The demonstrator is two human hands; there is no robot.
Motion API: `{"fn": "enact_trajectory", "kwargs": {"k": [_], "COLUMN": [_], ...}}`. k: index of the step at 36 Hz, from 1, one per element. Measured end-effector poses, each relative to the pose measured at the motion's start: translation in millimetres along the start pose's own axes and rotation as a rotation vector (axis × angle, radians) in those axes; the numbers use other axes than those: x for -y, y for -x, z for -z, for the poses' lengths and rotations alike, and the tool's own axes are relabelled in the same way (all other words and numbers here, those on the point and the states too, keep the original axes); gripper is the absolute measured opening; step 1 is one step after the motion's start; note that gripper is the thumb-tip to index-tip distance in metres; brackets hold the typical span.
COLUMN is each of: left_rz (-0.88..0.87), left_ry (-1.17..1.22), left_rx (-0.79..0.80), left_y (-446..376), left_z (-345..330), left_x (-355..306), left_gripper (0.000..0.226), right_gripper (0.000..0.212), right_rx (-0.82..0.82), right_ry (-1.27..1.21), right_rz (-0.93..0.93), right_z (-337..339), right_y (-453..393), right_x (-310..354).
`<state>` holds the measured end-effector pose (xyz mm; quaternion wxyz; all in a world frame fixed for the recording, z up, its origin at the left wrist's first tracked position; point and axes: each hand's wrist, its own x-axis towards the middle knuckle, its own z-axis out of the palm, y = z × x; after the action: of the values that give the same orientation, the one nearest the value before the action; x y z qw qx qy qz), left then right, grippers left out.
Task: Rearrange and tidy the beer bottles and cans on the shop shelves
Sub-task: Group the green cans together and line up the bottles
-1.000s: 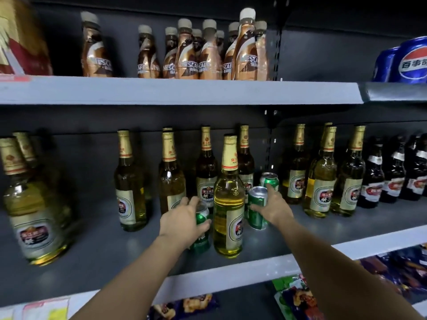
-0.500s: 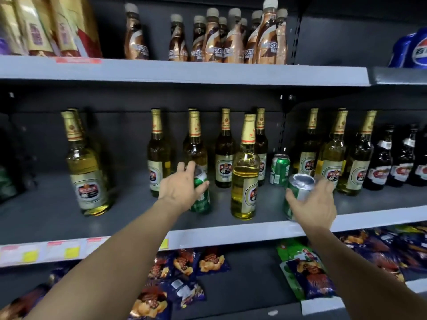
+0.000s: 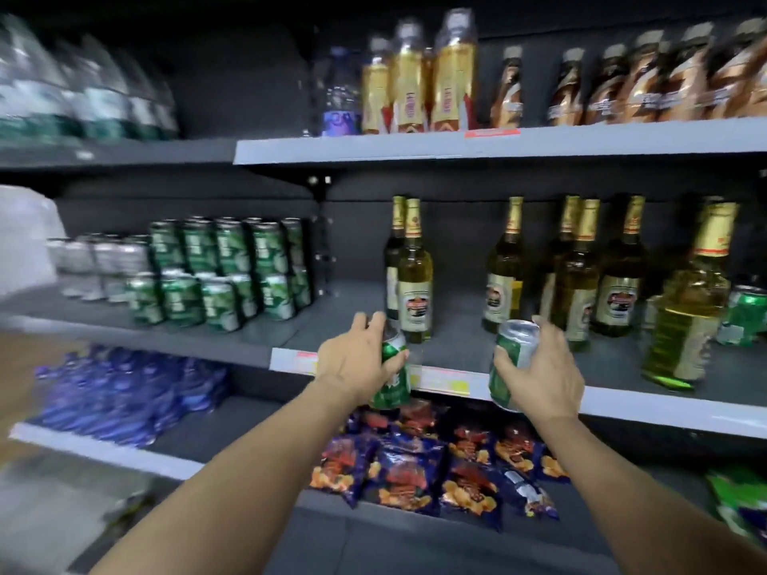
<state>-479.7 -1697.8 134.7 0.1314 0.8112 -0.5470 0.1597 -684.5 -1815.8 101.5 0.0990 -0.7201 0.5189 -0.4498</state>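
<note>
My left hand point(image 3: 352, 361) grips a green beer can point(image 3: 394, 375), held in the air in front of the middle shelf's edge point(image 3: 664, 412). My right hand point(image 3: 543, 371) holds a second green can point(image 3: 512, 359), tilted, its silver top facing up. Behind them on the middle shelf stand several gold-capped beer bottles point(image 3: 415, 276), and one more green can point(image 3: 747, 313) at the far right. A two-tier stack of matching green cans point(image 3: 224, 271) stands on the shelf section to the left, with silver cans point(image 3: 95, 263) beside it.
The top shelf carries brown coffee bottles point(image 3: 614, 89), golden drink bottles point(image 3: 415, 80) and clear water bottles point(image 3: 62, 89). Snack bags point(image 3: 419, 462) lie on the lower shelf under my hands, blue packs point(image 3: 124, 392) to their left. A vertical divider point(image 3: 319, 242) separates the two middle sections.
Both cans have come off the shelf and now hang in front of its edge. The view has swung left, which brings the stacked green cans into sight.
</note>
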Motion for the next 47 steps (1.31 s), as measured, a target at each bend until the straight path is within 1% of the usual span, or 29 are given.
{"fn": "enact_trajectory", "kwargs": {"k": [4, 8, 12, 16, 20, 25, 29, 33, 36, 39, 42, 45, 47], "left_rz": [0.088, 0.182, 0.249, 0.304, 0.339, 0.268, 0.209, 0.104, 0.053, -0.029, -0.122, -0.207, -0.254], "left_ry": [-0.016, 0.013, 0.004, -0.014, -0.05, -0.07, -0.058, -0.058, -0.056, -0.055, -0.023, 0.019, 0.05], "left_rx": [0.026, 0.009, -0.006, -0.051, -0.067, -0.023, 0.005, 0.042, 0.073, 0.084, 0.089, 0.099, 0.098], "left_y": [19, 24, 13, -12, -44, -84, -112, -136, -152, -162, -166, -168, -167], "left_z": [6, 6, 3, 3, 5, 0, -14, -28, -35, -38, -38, -36, -35], "left_x": [69, 131, 188, 238, 276, 305, 319, 327, 337, 348, 358, 365, 369], "left_gripper": [0.051, 0.045, 0.048, 0.05, 0.057, 0.054, 0.058, 0.055, 0.058, 0.059, 0.06, 0.059, 0.056], "right_gripper": [0.067, 0.069, 0.066, 0.065, 0.071, 0.077, 0.073, 0.065, 0.062, 0.066, 0.077, 0.078, 0.074], "right_rx": [0.073, 0.137, 0.15, 0.154, 0.184, 0.336, 0.404, 0.443, 0.52, 0.579, 0.55, 0.445, 0.419], "right_ry": [-0.024, -0.045, -0.099, -0.158, -0.283, -0.387, -0.461, -0.63, -0.693, -0.643, -0.511, -0.22, -0.023], "right_rz": [0.11, 0.19, 0.253, 0.273, 0.202, 0.124, 0.047, -0.087, -0.151, -0.152, -0.101, -0.03, -0.005], "right_z": [-49, -91, -134, -180, -224, -269, -295, -310, -321, -330, -340, -346, -346], "right_y": [21, 29, 23, 5, -16, -42, -60, -72, -80, -77, -64, -54, -51], "right_x": [60, 114, 160, 200, 236, 273, 289, 298, 296, 296, 305, 320, 327]}}
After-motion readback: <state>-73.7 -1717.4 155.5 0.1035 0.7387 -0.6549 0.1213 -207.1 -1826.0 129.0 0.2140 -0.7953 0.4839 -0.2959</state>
